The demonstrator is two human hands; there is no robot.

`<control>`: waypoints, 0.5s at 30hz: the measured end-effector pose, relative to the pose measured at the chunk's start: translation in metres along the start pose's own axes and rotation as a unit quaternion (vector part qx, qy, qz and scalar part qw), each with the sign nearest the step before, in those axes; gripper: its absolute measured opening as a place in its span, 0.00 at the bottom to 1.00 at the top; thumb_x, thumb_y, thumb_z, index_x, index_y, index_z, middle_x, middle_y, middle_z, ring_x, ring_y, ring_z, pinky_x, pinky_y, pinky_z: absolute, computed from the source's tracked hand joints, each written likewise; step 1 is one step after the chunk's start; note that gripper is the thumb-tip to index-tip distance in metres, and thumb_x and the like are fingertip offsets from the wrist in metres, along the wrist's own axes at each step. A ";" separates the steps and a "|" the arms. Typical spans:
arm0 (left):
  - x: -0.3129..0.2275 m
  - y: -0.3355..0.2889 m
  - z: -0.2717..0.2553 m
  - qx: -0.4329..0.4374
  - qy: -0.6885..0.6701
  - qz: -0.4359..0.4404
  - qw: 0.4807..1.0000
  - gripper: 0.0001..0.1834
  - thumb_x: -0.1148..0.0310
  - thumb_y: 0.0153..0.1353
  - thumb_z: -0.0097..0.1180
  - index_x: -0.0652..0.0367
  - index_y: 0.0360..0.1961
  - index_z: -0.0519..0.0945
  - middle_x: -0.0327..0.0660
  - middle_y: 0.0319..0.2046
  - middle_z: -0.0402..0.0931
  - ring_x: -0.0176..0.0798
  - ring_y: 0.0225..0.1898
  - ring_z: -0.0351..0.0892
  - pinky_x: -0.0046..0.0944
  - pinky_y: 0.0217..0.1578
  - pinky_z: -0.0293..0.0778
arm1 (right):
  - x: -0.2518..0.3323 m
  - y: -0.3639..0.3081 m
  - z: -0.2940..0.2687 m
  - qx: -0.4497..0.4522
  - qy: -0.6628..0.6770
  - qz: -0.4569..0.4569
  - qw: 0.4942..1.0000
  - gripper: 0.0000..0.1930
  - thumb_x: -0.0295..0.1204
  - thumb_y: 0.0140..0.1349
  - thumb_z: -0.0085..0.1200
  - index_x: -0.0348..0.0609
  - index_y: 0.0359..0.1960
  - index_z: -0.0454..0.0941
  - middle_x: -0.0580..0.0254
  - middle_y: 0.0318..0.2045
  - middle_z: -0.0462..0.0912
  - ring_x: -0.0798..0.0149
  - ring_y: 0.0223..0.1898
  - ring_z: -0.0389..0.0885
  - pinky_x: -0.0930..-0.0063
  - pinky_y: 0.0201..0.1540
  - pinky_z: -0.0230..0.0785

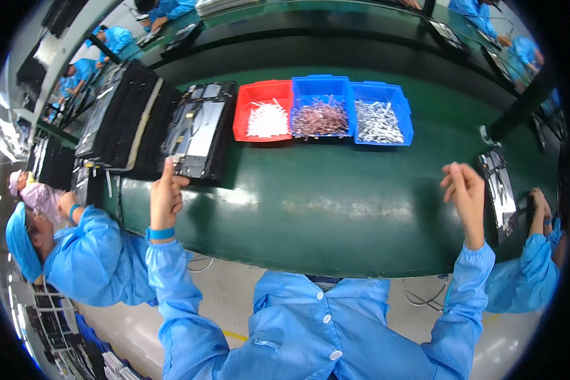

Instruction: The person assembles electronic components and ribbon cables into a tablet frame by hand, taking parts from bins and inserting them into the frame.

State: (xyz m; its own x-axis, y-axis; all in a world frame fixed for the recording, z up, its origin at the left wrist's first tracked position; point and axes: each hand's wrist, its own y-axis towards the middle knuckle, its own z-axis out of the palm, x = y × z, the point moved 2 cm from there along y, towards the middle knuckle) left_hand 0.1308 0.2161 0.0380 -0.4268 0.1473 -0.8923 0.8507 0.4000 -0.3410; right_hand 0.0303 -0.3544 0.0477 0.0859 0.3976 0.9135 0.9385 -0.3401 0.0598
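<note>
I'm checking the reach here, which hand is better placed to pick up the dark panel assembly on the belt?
Probably the left hand: it rests at the near edge of the dark panel assembly, while the right hand is raised far across the green belt.

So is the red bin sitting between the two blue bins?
No, the red bin stands at the left end of the row, with both blue bins to its right, side by side on the green belt.

The conveyor belt (335, 190) is dark green with pale glare streaks. On it sit a red bin (263, 95) of white parts, beside it a blue bin (320, 85) of brownish-pink parts, then another blue bin (386, 95) of silvery parts. Left of the red bin lies a black tray (199, 130). The left hand (166, 196) wears a blue wristband (161, 234) and a blue sleeve.
</note>
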 end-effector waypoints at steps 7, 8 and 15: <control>0.009 -0.044 -0.007 0.097 0.013 0.091 0.991 0.29 0.48 0.70 0.50 0.60 0.18 0.75 0.26 0.08 0.56 0.22 0.06 0.48 0.27 0.07 0.41 | -0.089 0.073 -0.157 -0.242 -0.422 -0.050 0.872 0.15 0.38 0.63 0.56 0.40 0.42 0.82 0.47 0.36 0.85 0.48 0.41 0.83 0.58 0.46 0.73; 0.009 -0.051 0.001 0.132 0.024 0.101 0.986 0.27 0.51 0.70 0.52 0.61 0.19 0.76 0.26 0.08 0.57 0.21 0.07 0.49 0.27 0.08 0.41 | -0.107 0.079 -0.185 -0.252 -0.470 0.002 0.846 0.16 0.39 0.63 0.55 0.40 0.43 0.82 0.45 0.39 0.84 0.46 0.44 0.82 0.57 0.47 0.72; 0.012 -0.077 0.066 0.250 0.131 0.145 0.948 0.16 0.63 0.67 0.58 0.66 0.26 0.82 0.24 0.14 0.64 0.17 0.17 0.58 0.26 0.17 0.49 | -0.159 0.068 -0.242 -0.089 -0.270 0.110 0.952 0.20 0.39 0.64 0.59 0.31 0.46 0.79 0.61 0.32 0.84 0.72 0.31 0.79 0.76 0.30 0.70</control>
State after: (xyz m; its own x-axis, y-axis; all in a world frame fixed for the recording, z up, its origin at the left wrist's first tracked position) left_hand 0.0809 0.1275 0.0341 -0.1586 0.4315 -0.8880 0.9553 -0.1601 -0.2484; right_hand -0.0004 -0.6474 0.0036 0.4785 0.6643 0.5742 0.8108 -0.5853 0.0015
